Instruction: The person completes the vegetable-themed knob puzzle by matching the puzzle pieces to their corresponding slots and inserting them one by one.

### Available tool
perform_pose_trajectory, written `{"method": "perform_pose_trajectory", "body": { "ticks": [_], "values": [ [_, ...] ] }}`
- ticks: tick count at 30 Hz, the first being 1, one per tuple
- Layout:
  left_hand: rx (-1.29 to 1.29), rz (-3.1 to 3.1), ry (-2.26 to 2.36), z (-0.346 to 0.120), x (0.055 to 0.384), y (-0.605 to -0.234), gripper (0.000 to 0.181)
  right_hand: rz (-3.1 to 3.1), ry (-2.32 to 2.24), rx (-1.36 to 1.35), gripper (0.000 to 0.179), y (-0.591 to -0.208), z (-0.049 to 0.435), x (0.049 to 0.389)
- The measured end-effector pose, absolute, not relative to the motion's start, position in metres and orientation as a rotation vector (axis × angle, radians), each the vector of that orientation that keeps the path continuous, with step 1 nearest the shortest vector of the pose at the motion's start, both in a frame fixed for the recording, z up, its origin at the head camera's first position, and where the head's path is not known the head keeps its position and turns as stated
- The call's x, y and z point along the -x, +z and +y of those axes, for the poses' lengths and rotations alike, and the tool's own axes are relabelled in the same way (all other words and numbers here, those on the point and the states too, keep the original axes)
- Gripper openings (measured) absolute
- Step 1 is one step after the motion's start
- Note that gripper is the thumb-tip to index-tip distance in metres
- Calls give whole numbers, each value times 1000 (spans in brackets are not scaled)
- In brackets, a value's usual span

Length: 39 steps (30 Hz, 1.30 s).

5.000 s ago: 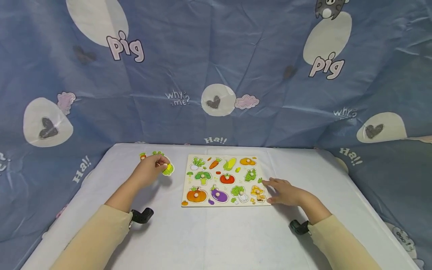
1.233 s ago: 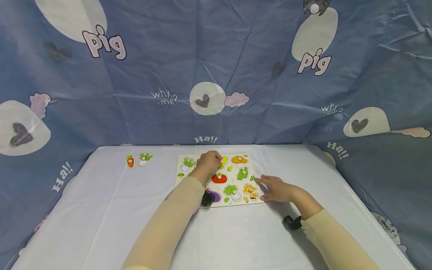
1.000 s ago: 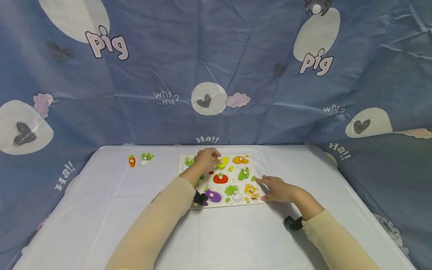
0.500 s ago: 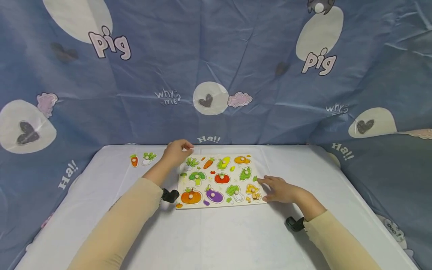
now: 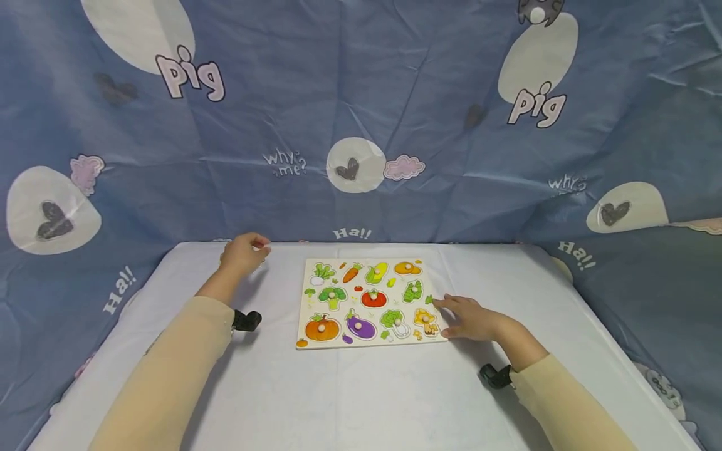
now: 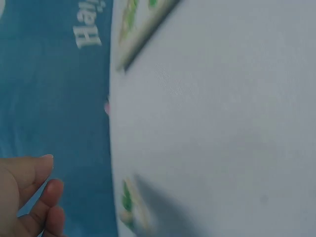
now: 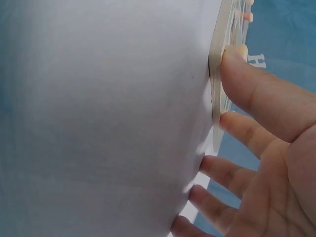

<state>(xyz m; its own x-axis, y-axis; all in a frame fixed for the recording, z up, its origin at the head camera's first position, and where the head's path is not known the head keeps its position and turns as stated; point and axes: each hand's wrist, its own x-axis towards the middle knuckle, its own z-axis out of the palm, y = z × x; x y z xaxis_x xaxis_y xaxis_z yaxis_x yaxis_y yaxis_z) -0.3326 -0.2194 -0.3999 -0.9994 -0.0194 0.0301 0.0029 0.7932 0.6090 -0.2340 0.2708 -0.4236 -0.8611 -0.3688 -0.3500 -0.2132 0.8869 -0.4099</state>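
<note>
A wooden vegetable knob puzzle board (image 5: 303,319) lies flat on the white table. The corn piece (image 5: 376,273) sits in its top row, its knob showing. At the table's far left, my left hand (image 5: 242,254) is raised with loosely curled fingers and nothing in them. Below it in the left wrist view lies a blurred green-and-white puzzle piece (image 6: 127,203); the hand hides this spot in the head view. My right hand (image 5: 468,316) rests at the board's right side, fingers spread. In the right wrist view its thumb touches the board's edge (image 7: 215,64), other fingertips on the cloth.
Pieces with knobs, such as the tomato (image 5: 374,298), pumpkin (image 5: 323,328) and eggplant (image 5: 361,328), fill several board places. A blue patterned curtain (image 5: 361,94) hangs along the table's back edge. A white cloth (image 5: 361,401) covers the table.
My left hand took the corn piece from the left to the board, let go of it, and moved back left over the loose carrot and radish pieces. My right hand stayed at the board.
</note>
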Motion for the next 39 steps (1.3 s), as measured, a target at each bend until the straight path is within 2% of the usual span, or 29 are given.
{"method": "perform_pose_trajectory", "body": {
  "ticks": [13, 28, 39],
  "values": [
    [-288, -2977, -1018, -246, 333, -430, 28, 2621, -539, 438, 78, -427, 272, 233],
    [-304, -2982, -941, -244, 335, -438, 22, 2631, -522, 421, 76, -427, 271, 234],
    [-191, -3048, -909, -249, 335, -439, 22, 2631, -525, 424, 77, -426, 273, 234]
  ]
}}
